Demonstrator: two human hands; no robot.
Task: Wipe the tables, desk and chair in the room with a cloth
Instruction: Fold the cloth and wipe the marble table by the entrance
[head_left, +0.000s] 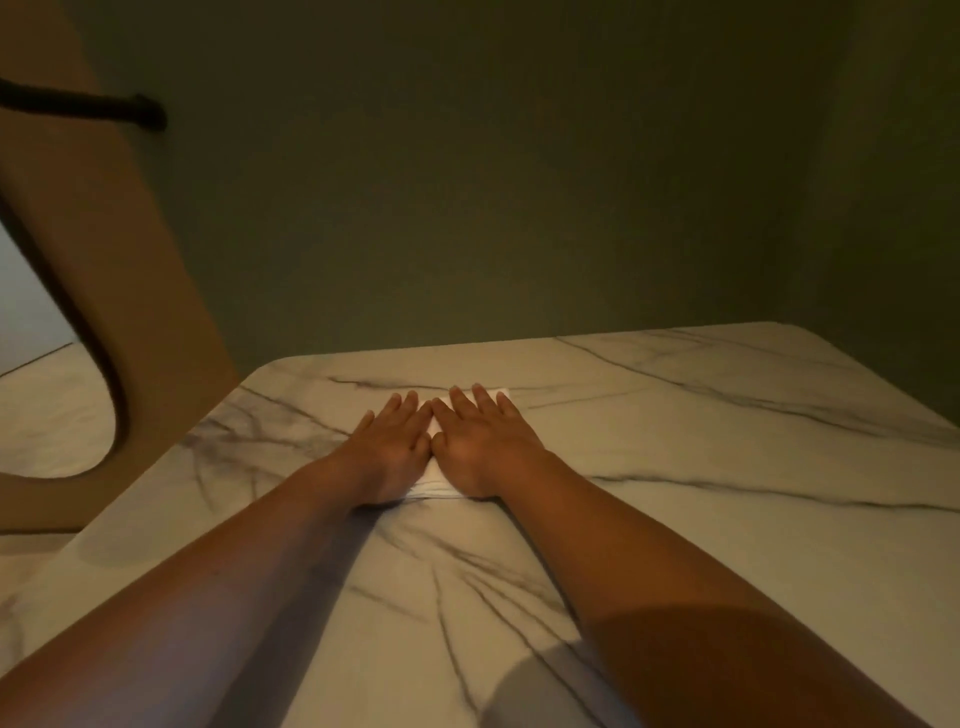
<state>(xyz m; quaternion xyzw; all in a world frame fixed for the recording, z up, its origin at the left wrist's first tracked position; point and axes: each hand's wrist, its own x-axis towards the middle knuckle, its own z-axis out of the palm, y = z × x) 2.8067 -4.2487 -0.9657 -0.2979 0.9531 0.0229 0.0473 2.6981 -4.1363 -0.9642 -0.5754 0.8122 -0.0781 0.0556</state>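
1. My left hand (395, 447) lies flat on the cloth (430, 488). The fingers are straight and spread a little, palm down, gripping nothing.
2. My right hand (483, 447) lies the same way just beside it, fingers stretched out and pressing down. The two thumbs meet in the middle.
3. The cloth is white and folded, and sits on the counter (701, 457) under both palms. Only strips of it show: a sliver between my hands, an edge past my right fingertips, and the near fold between my wrists.
4. The counter is pale with dark marble-like veins, and its far corners are rounded. The cloth lies towards the far edge, roughly midway between left and right.
5. Both my forearms are bare and reach forward over the counter — their shadows fall on the surface between them.
6. Behind the counter is a dull green wall (519, 182).
7. On the left stands a brown panel (156, 312) with a curved cut-out edged in dark trim. A black rod (104, 106) crosses it near the top.
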